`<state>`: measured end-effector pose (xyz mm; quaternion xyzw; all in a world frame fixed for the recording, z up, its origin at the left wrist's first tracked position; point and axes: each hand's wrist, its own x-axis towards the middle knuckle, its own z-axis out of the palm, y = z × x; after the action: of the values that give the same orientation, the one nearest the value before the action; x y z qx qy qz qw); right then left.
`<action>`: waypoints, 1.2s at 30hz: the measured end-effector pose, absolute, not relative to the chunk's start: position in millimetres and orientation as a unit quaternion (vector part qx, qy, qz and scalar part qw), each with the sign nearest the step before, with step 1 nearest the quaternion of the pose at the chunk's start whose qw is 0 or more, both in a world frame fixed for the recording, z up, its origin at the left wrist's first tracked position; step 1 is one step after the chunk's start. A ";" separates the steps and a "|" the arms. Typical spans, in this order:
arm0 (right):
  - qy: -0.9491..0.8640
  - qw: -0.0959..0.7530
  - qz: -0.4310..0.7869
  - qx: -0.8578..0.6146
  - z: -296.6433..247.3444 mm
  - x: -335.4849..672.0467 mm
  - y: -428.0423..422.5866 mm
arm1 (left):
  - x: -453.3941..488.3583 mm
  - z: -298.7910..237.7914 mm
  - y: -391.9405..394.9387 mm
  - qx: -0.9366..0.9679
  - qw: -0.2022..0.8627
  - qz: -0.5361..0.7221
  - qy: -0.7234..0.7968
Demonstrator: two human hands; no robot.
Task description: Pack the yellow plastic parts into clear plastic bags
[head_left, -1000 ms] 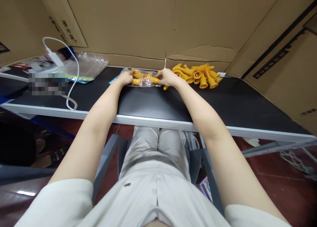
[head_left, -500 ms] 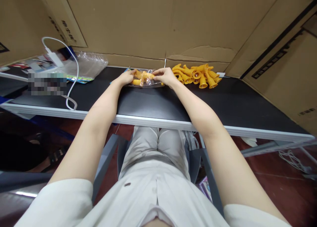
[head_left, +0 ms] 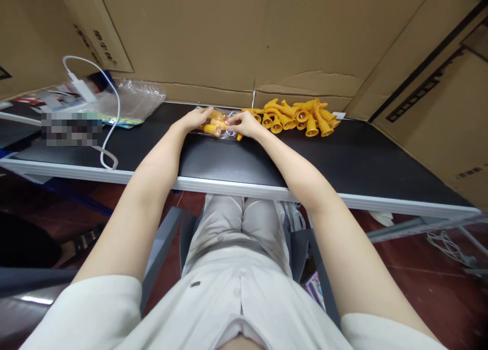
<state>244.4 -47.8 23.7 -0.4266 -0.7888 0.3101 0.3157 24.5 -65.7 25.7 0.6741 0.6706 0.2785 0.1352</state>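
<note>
A clear plastic bag [head_left: 231, 134] with yellow plastic pieces [head_left: 210, 129] inside lies on the black tabletop. My left hand [head_left: 195, 119] grips its left side, fingers lying over the top. At the right end, my right hand [head_left: 247, 125] is closed, fingertips pinched at a yellow piece by the bag's mouth; the exact grip is partly hidden. A yellow tip [head_left: 239, 136] pokes out below that hand. Just right of it lies a pile of yellow horn-shaped plastic pieces [head_left: 301, 115] with flared, cup-like ends.
Clear plastic packaging [head_left: 141, 100] with a colourful edge lies at the left back. A white cable [head_left: 119, 106] loops over the table's left part. Cardboard walls [head_left: 213, 39] stand along the back and right. A metal edge [head_left: 236, 188] runs along the front.
My right hand has moved left, closer to my left hand, and the yellow tip below it moved along. More of the pile's left end shows. My left fingers reach further over the bag.
</note>
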 end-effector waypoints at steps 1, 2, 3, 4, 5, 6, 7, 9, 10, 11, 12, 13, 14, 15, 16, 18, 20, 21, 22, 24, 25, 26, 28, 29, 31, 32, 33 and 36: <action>-0.793 0.311 0.306 -0.426 23.8 245.1 -47.8 | 24.9 26.4 -67.0 0.674 0.143 0.272 0.672; -0.797 0.307 0.298 -0.426 24.8 246.6 -48.5 | 25.2 27.0 -68.0 0.672 0.153 0.264 0.675; -0.803 0.302 0.284 -0.429 26.6 248.7 -49.9 | 25.4 27.4 -68.5 0.669 0.161 0.256 0.679; -0.810 0.292 0.261 -0.436 29.3 251.3 -52.2 | 25.4 27.7 -68.7 0.666 0.165 0.254 0.682; -0.818 0.276 0.229 -0.449 32.7 254.0 -55.3 | 25.4 27.9 -68.6 0.664 0.167 0.254 0.683; -0.824 0.256 0.189 -0.469 36.4 256.7 -58.9 | 25.2 28.0 -68.4 0.663 0.169 0.255 0.683; -0.825 0.235 0.146 -0.494 40.1 259.1 -62.6 | 25.0 28.1 -68.1 0.662 0.170 0.256 0.683; -0.812 0.197 0.073 -0.545 46.3 262.3 -68.7 | 24.7 28.2 -67.9 0.661 0.169 0.255 0.685; -0.803 0.183 0.053 -0.564 48.1 263.0 -70.2 | 24.6 28.2 -68.0 0.661 0.168 0.253 0.686; -0.797 0.177 0.049 -0.576 48.9 263.2 -70.2 | 24.6 28.2 -68.1 0.661 0.166 0.252 0.687; -0.795 0.178 0.059 -0.577 48.5 263.0 -68.7 | 24.5 28.2 -68.2 0.663 0.166 0.252 0.686; -0.794 0.190 0.083 -0.571 47.0 262.5 -65.9 | 24.4 27.9 -68.2 0.665 0.166 0.255 0.682; -0.793 0.210 0.115 -0.561 44.7 261.8 -62.0 | 24.1 27.5 -68.0 0.666 0.169 0.260 0.678; -0.787 0.236 0.154 -0.549 41.9 261.0 -57.7 | 23.7 26.9 -67.4 0.667 0.173 0.268 0.673; -0.778 0.262 0.197 -0.535 38.8 260.3 -53.5 | 23.1 26.0 -66.4 0.667 0.178 0.276 0.669; -0.758 0.307 0.276 -0.505 33.0 258.9 -47.4 | 21.2 23.7 -63.5 0.663 0.185 0.289 0.665; -0.738 0.339 0.333 -0.479 29.4 257.8 -46.6 | 19.0 21.1 -60.0 0.660 0.189 0.303 0.661; -0.728 0.351 0.358 -0.468 28.5 257.5 -48.2 | 18.1 20.0 -58.4 0.657 0.190 0.311 0.660; -0.717 0.359 0.382 -0.460 28.3 257.1 -50.8 | 17.4 19.1 -57.2 0.656 0.191 0.318 0.657; -0.692 0.366 0.430 -0.451 29.0 256.3 -57.1 | 17.1 18.4 -56.2 0.655 0.195 0.327 0.653; -0.681 0.366 0.452 -0.445 29.7 255.6 -60.1 | 17.5 18.6 -56.3 0.655 0.196 0.327 0.652; -0.672 0.366 0.472 -0.438 30.5 254.6 -62.5 | 18.1 19.1 -56.8 0.655 0.195 0.326 0.653; -0.654 0.367 0.503 -0.429 31.9 251.7 -64.9 | 19.9 20.6 -58.5 0.653 0.188 0.326 0.658; -0.643 0.371 0.515 -0.428 32.5 249.8 -65.0 | 20.9 21.5 -59.3 0.650 0.185 0.326 0.661; -0.615 0.394 0.530 -0.432 32.8 245.6 -63.8 | 22.8 23.1 -60.8 0.645 0.180 0.328 0.666; -0.602 0.409 0.530 -0.436 32.6 243.5 -62.8 | 23.7 23.8 -61.3 0.642 0.179 0.329 0.669; -0.591 0.423 0.526 -0.441 32.0 241.7 -61.9 | 24.4 24.4 -61.7 0.639 0.179 0.330 0.671; -0.597 0.437 0.496 -0.455 28.5 238.0 -60.6 | 25.8 25.5 -61.8 0.633 0.172 0.330 0.679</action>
<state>238.0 -60.6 28.5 -0.4547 -0.5970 0.4960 0.4369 25.8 -61.8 25.5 0.6326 0.6794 0.3296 0.1719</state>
